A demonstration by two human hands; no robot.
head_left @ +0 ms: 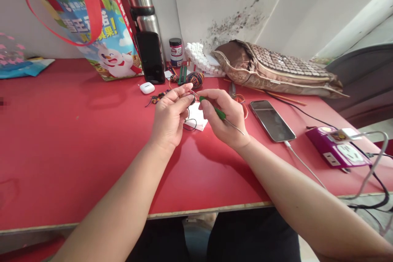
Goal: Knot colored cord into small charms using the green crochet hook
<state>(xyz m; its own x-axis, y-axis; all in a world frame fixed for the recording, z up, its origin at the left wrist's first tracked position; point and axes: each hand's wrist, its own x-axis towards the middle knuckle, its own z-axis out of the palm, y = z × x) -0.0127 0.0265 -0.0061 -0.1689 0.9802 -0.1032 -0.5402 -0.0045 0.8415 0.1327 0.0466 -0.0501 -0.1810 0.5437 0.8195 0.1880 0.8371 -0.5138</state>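
Note:
My left hand [170,114] is closed in a pinch over the red table [76,139]; a thin dark thread [190,123] hangs from its fingertips. My right hand [225,118] is wrapped round a green-handled crochet hook [216,110], whose metal shaft sticks out past my wrist. Both sets of fingertips meet just above a small white pad [196,116]. What sits between the fingertips is too small to make out. A multicoloured ball of yarn [195,78] lies just behind the hands.
A phone [272,120] on a white cable lies right of my hands, then a purple power strip [337,147]. Behind stand a printed bag [92,20], a steel flask [143,12], a dark phone [151,57], an earbud case [147,88], a small jar [176,51] and a brown pouch [273,69].

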